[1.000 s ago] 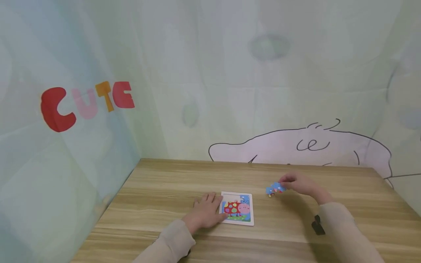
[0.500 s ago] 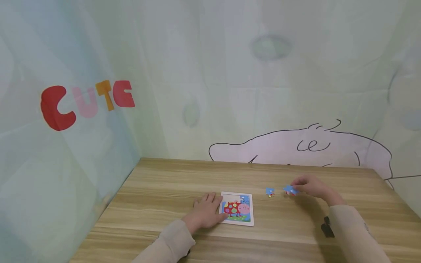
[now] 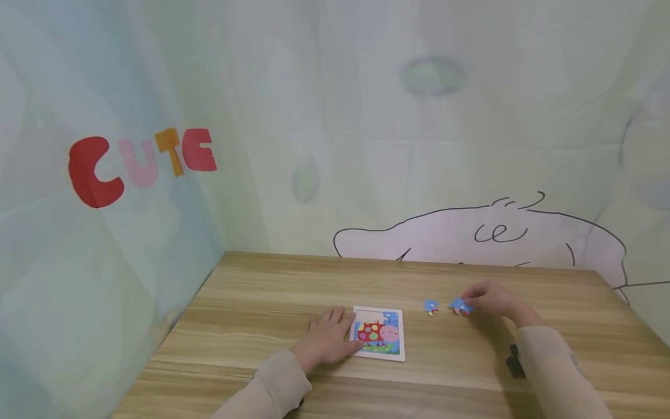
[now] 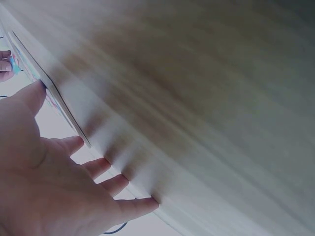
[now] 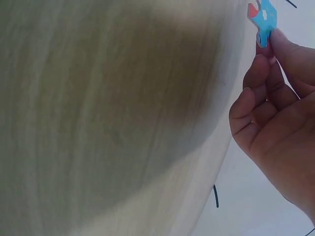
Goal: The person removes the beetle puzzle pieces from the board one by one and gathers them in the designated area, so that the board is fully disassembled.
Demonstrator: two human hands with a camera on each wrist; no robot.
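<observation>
A square puzzle tray [image 3: 401,355] with a white border lies mid-table, showing a red spotted ladybird picture with a pink face; its upper left part is bare. My left hand [image 3: 327,340] lies flat with spread fingers at the tray's left side, thumb over its edge. In the left wrist view the thumb [image 4: 37,93] touches the border and the other fingertips meet the table. My right hand [image 3: 492,299] pinches a blue jigsaw piece [image 5: 266,18] with a red corner between thumb and index finger. Another blue jigsaw piece [image 3: 431,306] lies between the tray and the right hand.
The wooden table [image 3: 272,285] ends at the back against a printed cloth [image 3: 293,116] with a drawn outline. Coloured letters [image 3: 96,172] show on the left cloth. A black wrist mount [image 3: 515,362] hangs by the right sleeve.
The right hand has drawn its blue jigsaw piece rightward, away from the other piece, which stays on the table. The left hand has kept its place on the tray.
</observation>
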